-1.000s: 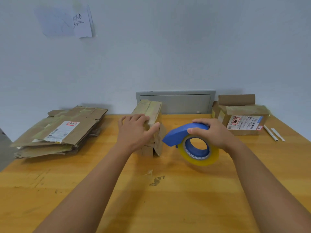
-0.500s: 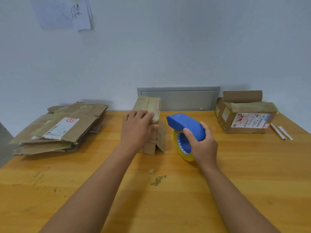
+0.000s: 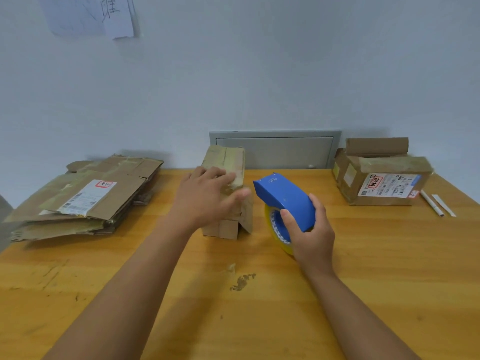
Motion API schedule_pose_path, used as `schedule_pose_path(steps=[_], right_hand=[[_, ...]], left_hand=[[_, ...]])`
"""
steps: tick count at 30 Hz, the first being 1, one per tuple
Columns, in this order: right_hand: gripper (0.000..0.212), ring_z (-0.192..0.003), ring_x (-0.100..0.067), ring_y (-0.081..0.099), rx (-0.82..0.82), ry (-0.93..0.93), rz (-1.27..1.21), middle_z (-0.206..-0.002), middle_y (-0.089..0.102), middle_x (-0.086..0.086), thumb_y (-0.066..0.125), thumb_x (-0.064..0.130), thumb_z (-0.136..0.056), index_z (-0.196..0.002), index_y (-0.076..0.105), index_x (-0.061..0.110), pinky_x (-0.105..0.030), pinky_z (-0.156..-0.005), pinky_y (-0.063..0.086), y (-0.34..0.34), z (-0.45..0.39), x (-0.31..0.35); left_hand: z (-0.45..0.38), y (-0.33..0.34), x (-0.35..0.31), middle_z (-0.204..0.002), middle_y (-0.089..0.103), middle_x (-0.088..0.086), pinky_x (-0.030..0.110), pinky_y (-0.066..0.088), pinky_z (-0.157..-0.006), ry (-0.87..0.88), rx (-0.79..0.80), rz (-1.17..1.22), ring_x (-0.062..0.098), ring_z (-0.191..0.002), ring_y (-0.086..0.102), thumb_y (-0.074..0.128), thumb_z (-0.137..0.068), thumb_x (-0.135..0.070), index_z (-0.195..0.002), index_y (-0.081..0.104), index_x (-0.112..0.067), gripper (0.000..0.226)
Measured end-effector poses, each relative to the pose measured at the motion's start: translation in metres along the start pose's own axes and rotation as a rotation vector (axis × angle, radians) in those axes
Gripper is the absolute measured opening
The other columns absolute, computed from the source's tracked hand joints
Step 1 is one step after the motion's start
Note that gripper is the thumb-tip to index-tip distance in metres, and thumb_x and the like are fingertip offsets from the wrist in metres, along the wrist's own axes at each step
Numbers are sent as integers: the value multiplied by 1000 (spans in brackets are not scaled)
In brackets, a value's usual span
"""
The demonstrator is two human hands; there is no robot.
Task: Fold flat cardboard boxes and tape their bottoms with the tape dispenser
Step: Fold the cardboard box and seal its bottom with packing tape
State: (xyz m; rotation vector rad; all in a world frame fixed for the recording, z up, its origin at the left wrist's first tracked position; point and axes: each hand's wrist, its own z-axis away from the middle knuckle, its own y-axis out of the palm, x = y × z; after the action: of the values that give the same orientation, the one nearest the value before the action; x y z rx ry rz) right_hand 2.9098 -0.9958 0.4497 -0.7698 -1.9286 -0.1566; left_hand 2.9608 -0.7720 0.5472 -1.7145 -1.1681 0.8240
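Flattened cartons (image 3: 83, 196) stacked at table (image 3: 363, 281) left; a taped box (image 3: 381, 183) with printed shipping label sits far right, two white sticks (image 3: 436, 206) beside it. Small folded box (image 3: 228, 193) stands centre, tape-covered; left hand (image 3: 207, 201) rests on it, fingers straight. Right hand (image 3: 309, 229) grips blue tape dispenser (image 3: 285, 201), yellowish roll, just right of the box.

Single head-worn view, wide-angle; looks forward and down across the wooden table (image 3: 363, 281) toward the wall behind it; forearms enter from the near edge.
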Motion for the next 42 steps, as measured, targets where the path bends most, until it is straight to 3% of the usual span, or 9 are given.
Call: schedule_pose_path(steps=[3, 6, 15, 22, 25, 31, 33, 37, 42], right_hand=[[86, -121, -13, 52, -3, -8, 13, -138, 55, 2, 60, 68, -79, -146, 44, 18, -25, -93, 45, -1, 0, -1], [84, -119, -6, 50, -2, -13, 6, -138, 54, 3, 60, 67, -80, -146, 44, 18, -17, -91, 41, -1, 0, 0], [90, -118, -6, 50, 1, -16, -12, -139, 54, 4, 55, 74, -77, -147, 43, 19, -17, -90, 41, -1, 1, -4], [90, -118, -7, 51, -1, -20, -7, -138, 55, 2, 55, 73, -78, -147, 44, 17, -24, -91, 45, -1, 1, -4], [88, -119, -10, 52, -5, -24, -4, -138, 55, 2, 56, 70, -79, -147, 44, 16, -28, -93, 48, -1, 1, -4], [89, -116, 4, 45, -9, -25, -22, -132, 48, 16, 55, 73, -77, -146, 44, 18, -9, -89, 36, -2, 1, -4], [89, -114, 5, 46, -5, -30, -19, -131, 49, 15, 55, 73, -78, -147, 44, 17, -8, -87, 37, -1, 1, -5], [88, -115, 5, 45, -8, -30, -17, -131, 48, 15, 56, 72, -79, -147, 44, 17, -11, -89, 38, -2, 1, -6], [86, -116, 9, 41, -12, -38, -16, -132, 47, 16, 56, 71, -79, -146, 44, 18, -5, -88, 33, -2, 1, -6]], left_hand=[[-15, -10, 5, -118, 60, -4, 34, 33, -78, -26, 40, 96, 21, -109, 48, 11, -93, -70, -115, 68, -34, 71], [-21, -6, 8, -117, 59, -8, 32, 28, -79, -8, 5, 61, 16, -104, 44, 41, -94, -63, -119, 66, -35, 45], [-3, 19, 12, -104, 69, 1, 34, 35, -78, 101, -305, 81, 29, -90, 53, 70, -83, -49, -113, 74, -20, 41], [-2, 26, 3, -120, 65, -3, 46, 34, -100, 34, -272, 192, 30, -123, 48, 59, -95, -44, -122, 69, -24, 34], [-3, 25, 6, -118, 67, 3, 34, 36, -93, -29, -287, 264, 27, -115, 55, 60, -94, -42, -123, 67, -17, 38], [2, 23, 18, -148, 42, 2, 37, 28, -112, -44, -156, 474, 22, -140, 29, 53, -99, -38, -131, 62, -32, 33], [5, 22, 26, -150, 42, 3, 38, 33, -112, -68, -142, 534, 21, -138, 34, 53, -101, -33, -139, 55, -33, 38], [11, 18, 31, -134, 58, -2, 28, 41, -91, -137, -221, 512, 12, -118, 51, 63, -94, -40, -136, 55, -21, 47], [18, 19, 41, -144, 52, -6, 34, 42, -105, -79, -186, 606, 4, -127, 45, 54, -99, -39, -133, 60, -22, 39]])
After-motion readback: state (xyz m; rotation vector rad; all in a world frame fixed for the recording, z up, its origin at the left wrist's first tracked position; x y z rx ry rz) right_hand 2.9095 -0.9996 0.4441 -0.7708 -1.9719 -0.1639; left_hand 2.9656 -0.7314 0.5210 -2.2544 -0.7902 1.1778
